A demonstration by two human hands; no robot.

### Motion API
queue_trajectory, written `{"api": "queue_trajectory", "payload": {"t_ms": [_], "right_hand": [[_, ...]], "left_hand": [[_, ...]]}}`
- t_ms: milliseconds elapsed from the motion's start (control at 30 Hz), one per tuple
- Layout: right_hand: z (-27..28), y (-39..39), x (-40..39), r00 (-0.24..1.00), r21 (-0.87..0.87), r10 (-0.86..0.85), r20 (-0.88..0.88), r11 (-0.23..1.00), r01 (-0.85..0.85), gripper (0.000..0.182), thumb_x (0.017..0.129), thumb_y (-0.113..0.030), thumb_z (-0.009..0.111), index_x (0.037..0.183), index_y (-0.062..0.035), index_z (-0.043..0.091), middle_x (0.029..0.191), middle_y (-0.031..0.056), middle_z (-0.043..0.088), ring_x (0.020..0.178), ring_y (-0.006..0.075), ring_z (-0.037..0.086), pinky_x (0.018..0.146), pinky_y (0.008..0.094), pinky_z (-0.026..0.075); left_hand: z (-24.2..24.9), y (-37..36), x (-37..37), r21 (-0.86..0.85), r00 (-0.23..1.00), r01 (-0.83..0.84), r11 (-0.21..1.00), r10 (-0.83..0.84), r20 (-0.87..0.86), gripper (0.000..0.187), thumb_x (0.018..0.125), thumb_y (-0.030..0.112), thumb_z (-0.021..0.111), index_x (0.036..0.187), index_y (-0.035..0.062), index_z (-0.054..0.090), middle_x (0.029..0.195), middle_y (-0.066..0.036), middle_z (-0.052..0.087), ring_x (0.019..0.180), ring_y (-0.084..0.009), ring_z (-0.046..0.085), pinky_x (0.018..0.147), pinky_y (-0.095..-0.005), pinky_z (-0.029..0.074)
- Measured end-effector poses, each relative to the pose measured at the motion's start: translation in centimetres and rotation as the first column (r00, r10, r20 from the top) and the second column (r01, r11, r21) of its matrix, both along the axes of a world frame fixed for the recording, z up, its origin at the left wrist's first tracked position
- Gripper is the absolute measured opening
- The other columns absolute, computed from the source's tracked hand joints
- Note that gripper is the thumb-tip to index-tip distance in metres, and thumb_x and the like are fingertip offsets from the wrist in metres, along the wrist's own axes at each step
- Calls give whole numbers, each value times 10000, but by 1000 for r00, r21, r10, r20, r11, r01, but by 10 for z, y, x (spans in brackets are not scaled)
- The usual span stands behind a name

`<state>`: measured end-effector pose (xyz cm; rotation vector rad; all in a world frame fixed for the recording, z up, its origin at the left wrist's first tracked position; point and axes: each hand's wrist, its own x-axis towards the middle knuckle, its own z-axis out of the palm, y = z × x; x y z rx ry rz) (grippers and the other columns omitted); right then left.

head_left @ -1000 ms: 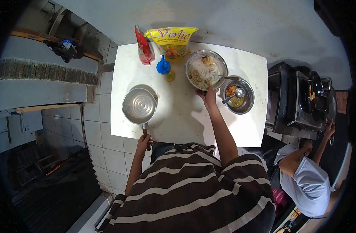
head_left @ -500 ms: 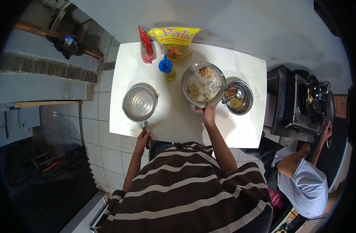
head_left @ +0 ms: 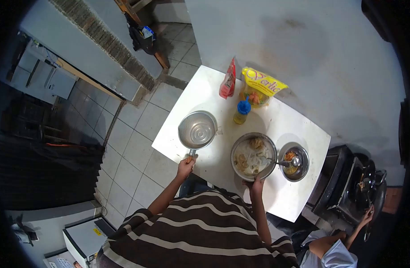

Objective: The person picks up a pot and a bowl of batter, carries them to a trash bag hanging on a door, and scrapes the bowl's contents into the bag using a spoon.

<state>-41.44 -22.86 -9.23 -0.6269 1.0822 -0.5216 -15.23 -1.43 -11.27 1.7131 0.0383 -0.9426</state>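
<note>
My left hand (head_left: pixel 186 167) is closed around the wooden handle of a metal saucepan (head_left: pixel 198 131), whose inside looks bare. My right hand (head_left: pixel 257 184) grips the near side of a metal bowl (head_left: pixel 233 166), with its fingers partly hidden under the base. Inside the bowl lies a pale, wet mixture with lumpy pieces. A spoon (head_left: pixel 283 164) reaches from this bowl towards a smaller steel bowl (head_left: pixel 306 169) on the right, which holds orange and yellow food. Whether the larger bowl touches the table cannot be made out.
On the white table (head_left: pixel 223 167), a blue-capped bottle (head_left: pixel 241 112), a yellow cooking oil pouch (head_left: pixel 261 85) and a red packet (head_left: pixel 228 80) stand towards the wall. At right, another person's hand (head_left: pixel 369 215) is by a pan (head_left: pixel 363 184) on a stove.
My view has turned, so the table appears tilted and lower right. The larger bowl has come nearer the table's front edge in my right hand. My left hand still holds the saucepan handle.
</note>
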Motion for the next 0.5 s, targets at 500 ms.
{"api": "queue_trajectory", "payload": {"t_ms": [500], "right_hand": [[25,61,70,954,-131,297,-37,945,-299,434,985,-276,394,1293,24,329,1110,238,554,814,325,655,594,380,589]], "left_hand": [[67,113,38,116,970,-158,981,132,206,312,889,294,621,682,103,488,519,39,425,397,-63,388,377,-240,303]]}}
